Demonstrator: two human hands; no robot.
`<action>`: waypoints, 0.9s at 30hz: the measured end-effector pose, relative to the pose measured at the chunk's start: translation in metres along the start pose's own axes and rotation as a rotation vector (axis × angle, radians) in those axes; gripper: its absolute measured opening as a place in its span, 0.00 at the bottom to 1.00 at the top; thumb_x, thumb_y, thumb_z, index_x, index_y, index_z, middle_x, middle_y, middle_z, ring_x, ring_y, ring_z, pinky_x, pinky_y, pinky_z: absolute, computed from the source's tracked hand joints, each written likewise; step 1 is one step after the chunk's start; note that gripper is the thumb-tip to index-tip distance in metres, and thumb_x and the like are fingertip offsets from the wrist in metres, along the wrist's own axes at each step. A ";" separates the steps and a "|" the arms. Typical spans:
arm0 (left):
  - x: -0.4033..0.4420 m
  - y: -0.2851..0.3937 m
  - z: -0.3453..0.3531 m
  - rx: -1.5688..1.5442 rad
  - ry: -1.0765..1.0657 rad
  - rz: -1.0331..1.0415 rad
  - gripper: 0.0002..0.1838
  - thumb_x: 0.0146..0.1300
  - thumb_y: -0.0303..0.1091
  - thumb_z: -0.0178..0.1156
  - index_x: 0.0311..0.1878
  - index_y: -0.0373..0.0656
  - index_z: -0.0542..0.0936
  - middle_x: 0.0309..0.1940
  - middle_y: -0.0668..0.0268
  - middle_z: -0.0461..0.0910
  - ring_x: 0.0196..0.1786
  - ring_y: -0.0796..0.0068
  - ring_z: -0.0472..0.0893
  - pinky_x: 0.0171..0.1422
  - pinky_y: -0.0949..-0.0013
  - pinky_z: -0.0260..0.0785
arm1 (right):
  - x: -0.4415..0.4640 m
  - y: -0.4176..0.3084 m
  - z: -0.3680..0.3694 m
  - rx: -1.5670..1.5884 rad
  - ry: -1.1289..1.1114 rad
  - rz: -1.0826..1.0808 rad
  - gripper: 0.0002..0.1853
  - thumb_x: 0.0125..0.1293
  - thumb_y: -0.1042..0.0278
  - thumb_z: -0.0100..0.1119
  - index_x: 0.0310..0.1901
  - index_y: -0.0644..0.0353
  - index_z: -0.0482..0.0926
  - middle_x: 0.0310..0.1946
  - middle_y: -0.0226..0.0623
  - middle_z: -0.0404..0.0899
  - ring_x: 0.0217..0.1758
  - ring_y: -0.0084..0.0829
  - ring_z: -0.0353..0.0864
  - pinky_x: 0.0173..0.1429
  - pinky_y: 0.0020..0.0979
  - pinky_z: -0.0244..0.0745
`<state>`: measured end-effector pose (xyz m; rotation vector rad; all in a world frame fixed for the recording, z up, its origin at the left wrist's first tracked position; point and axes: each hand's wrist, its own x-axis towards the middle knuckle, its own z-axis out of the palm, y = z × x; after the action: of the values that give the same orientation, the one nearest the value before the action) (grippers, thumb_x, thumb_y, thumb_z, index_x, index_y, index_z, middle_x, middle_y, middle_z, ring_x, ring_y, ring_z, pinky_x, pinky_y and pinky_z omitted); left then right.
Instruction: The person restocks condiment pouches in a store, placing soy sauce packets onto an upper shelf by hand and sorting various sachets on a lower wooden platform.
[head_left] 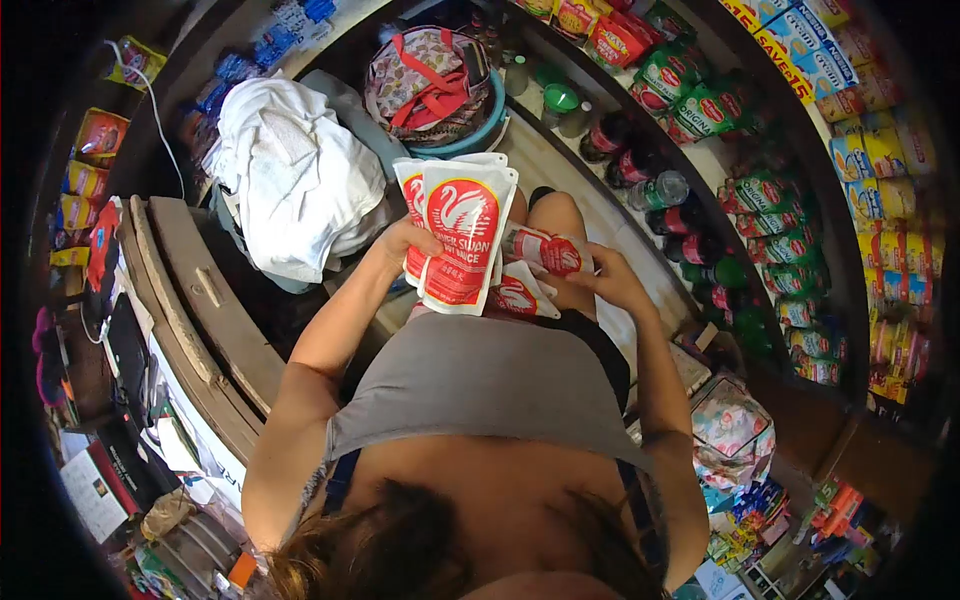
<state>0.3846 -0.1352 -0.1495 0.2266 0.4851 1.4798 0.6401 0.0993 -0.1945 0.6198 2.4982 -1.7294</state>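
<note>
Upright in my left hand are white and red Silver Swan sauce pouches, overlapping one another, with my fingers closed on their left edges. My right hand is at the right end of another red-labelled pouch, its fingers closed on that end. Below it, a further white and red pouch lies on my lap, next to the lower right edge of the held pouches. The front pouch hides most of the ones behind it.
White cloth is heaped at the upper left. A patterned bag rests in a blue tub. Shelves on the right hold dark bottles, green pouches and yellow packets. Brown cardboard stands at the left.
</note>
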 end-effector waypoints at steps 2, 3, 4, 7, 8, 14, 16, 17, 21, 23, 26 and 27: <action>0.000 0.002 -0.006 0.052 0.008 -0.019 0.38 0.32 0.16 0.61 0.57 0.32 0.70 0.49 0.50 0.78 0.49 0.57 0.80 0.58 0.55 0.72 | 0.008 0.013 0.011 -0.008 0.094 0.033 0.17 0.56 0.61 0.63 0.40 0.67 0.78 0.25 0.40 0.77 0.28 0.26 0.73 0.34 0.31 0.68; 0.002 0.004 -0.012 0.097 0.001 -0.042 0.38 0.32 0.16 0.61 0.57 0.32 0.70 0.49 0.50 0.78 0.49 0.57 0.80 0.58 0.55 0.72 | 0.011 0.010 0.013 -0.006 0.122 0.027 0.16 0.57 0.61 0.63 0.38 0.67 0.78 0.24 0.40 0.77 0.27 0.27 0.72 0.34 0.31 0.67; 0.003 0.005 -0.018 0.139 -0.005 -0.067 0.38 0.32 0.16 0.61 0.57 0.32 0.70 0.49 0.51 0.78 0.49 0.57 0.80 0.57 0.55 0.72 | 0.013 0.007 0.014 -0.004 0.149 0.024 0.15 0.57 0.62 0.62 0.36 0.68 0.78 0.23 0.41 0.76 0.26 0.27 0.72 0.33 0.32 0.67; 0.002 0.009 -0.010 0.414 0.090 -0.104 0.41 0.28 0.16 0.67 0.57 0.36 0.72 0.49 0.57 0.79 0.52 0.66 0.78 0.59 0.62 0.68 | 0.019 -0.001 0.015 0.021 0.173 0.024 0.15 0.58 0.62 0.61 0.35 0.68 0.78 0.21 0.41 0.76 0.25 0.29 0.72 0.32 0.33 0.67; 0.003 0.008 -0.005 0.518 0.127 -0.116 0.42 0.27 0.16 0.68 0.57 0.37 0.72 0.49 0.59 0.79 0.52 0.68 0.77 0.59 0.64 0.68 | 0.020 -0.003 0.017 0.033 0.170 0.027 0.15 0.59 0.61 0.60 0.35 0.68 0.78 0.21 0.41 0.76 0.25 0.29 0.73 0.32 0.33 0.67; 0.022 -0.014 0.005 0.836 -0.041 -0.265 0.37 0.29 0.21 0.75 0.52 0.38 0.75 0.46 0.64 0.79 0.49 0.73 0.76 0.56 0.68 0.68 | 0.021 -0.024 0.027 0.124 0.204 -0.061 0.14 0.58 0.61 0.59 0.35 0.66 0.79 0.22 0.42 0.76 0.27 0.27 0.73 0.34 0.31 0.68; 0.028 -0.017 0.012 0.915 -0.024 -0.209 0.34 0.30 0.22 0.74 0.49 0.37 0.77 0.43 0.63 0.81 0.46 0.71 0.78 0.53 0.69 0.69 | 0.024 -0.015 0.029 0.052 0.194 -0.036 0.11 0.58 0.64 0.60 0.32 0.65 0.77 0.22 0.40 0.76 0.27 0.26 0.72 0.34 0.31 0.67; 0.031 -0.025 0.001 0.938 -0.023 -0.164 0.32 0.29 0.22 0.74 0.47 0.37 0.78 0.41 0.64 0.81 0.44 0.72 0.79 0.51 0.69 0.70 | 0.024 -0.006 0.032 0.044 0.193 -0.020 0.10 0.57 0.65 0.60 0.31 0.65 0.77 0.22 0.40 0.76 0.27 0.25 0.72 0.34 0.31 0.67; 0.030 -0.034 0.003 0.962 0.021 -0.066 0.29 0.29 0.22 0.74 0.43 0.37 0.80 0.38 0.65 0.82 0.40 0.75 0.79 0.48 0.71 0.71 | 0.018 -0.021 0.034 0.062 0.201 -0.022 0.10 0.56 0.67 0.62 0.28 0.65 0.74 0.20 0.39 0.74 0.26 0.23 0.70 0.32 0.30 0.65; 0.027 -0.036 0.012 0.927 0.054 0.000 0.29 0.29 0.22 0.74 0.43 0.37 0.80 0.37 0.66 0.82 0.39 0.75 0.79 0.48 0.71 0.71 | 0.015 -0.024 0.030 0.003 0.192 -0.018 0.08 0.57 0.68 0.61 0.31 0.64 0.76 0.23 0.36 0.76 0.28 0.22 0.72 0.34 0.29 0.67; 0.022 -0.040 0.012 0.951 0.105 0.085 0.28 0.30 0.21 0.73 0.44 0.37 0.80 0.36 0.66 0.82 0.39 0.76 0.78 0.49 0.72 0.69 | 0.019 -0.007 0.028 0.261 0.249 -0.042 0.08 0.58 0.74 0.59 0.38 0.66 0.78 0.31 0.32 0.81 0.35 0.22 0.77 0.42 0.25 0.72; 0.018 -0.040 0.012 0.961 0.138 0.087 0.28 0.31 0.21 0.72 0.44 0.37 0.80 0.36 0.66 0.82 0.40 0.76 0.78 0.50 0.72 0.69 | 0.012 -0.013 0.026 0.330 0.254 0.007 0.11 0.57 0.74 0.59 0.43 0.67 0.76 0.35 0.35 0.80 0.40 0.23 0.77 0.45 0.25 0.71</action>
<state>0.4263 -0.1194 -0.1595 0.9074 1.2934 1.2485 0.6196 0.0759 -0.1961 0.9210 2.3667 -2.2105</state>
